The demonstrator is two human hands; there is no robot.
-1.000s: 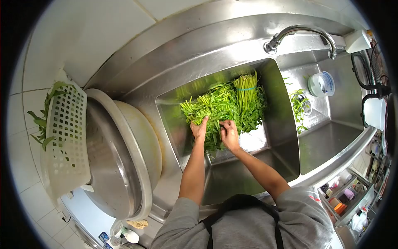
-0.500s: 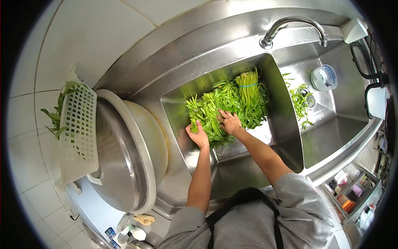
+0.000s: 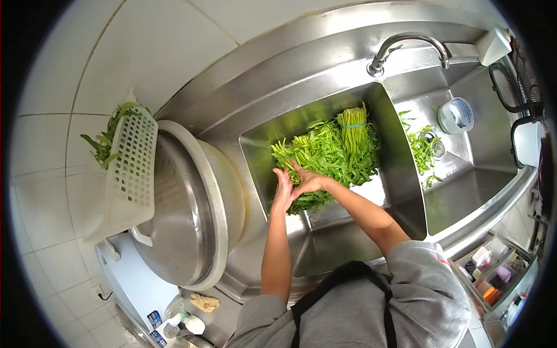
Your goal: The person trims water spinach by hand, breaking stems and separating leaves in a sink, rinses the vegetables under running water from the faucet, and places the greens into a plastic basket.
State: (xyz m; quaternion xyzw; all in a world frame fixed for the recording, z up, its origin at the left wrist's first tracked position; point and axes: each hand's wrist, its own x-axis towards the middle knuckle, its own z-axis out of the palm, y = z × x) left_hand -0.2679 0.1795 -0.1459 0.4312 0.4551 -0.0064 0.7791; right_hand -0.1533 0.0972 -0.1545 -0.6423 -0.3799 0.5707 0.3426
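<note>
Nearer greens: a loose heap in the sink [image 3: 333,250], named here the pile [image 3: 319,159]. Long axis runs roughly 10 to 4 o'clock, stem ends toward 10, leaves trailing toward 4 and 5. Bright green, leafy, tangled, paler at the stems. Left hand [image 3: 282,188] at the pile's 8 o'clock edge, fingers parted, pointing toward 12. Right hand [image 3: 310,181] close beside it, thumb and fingers spread in a wide V, fingertips over the stems toward 11; contact underneath hard to tell.

Farther, against the pile at 2 o'clock: a bundle [image 3: 355,136], long axis near 12 to 6, cut ends at 12, blue-green band [image 3: 354,126] round the stems. Farthest: tap [image 3: 413,38], 1 o'clock of the bundle.
</note>
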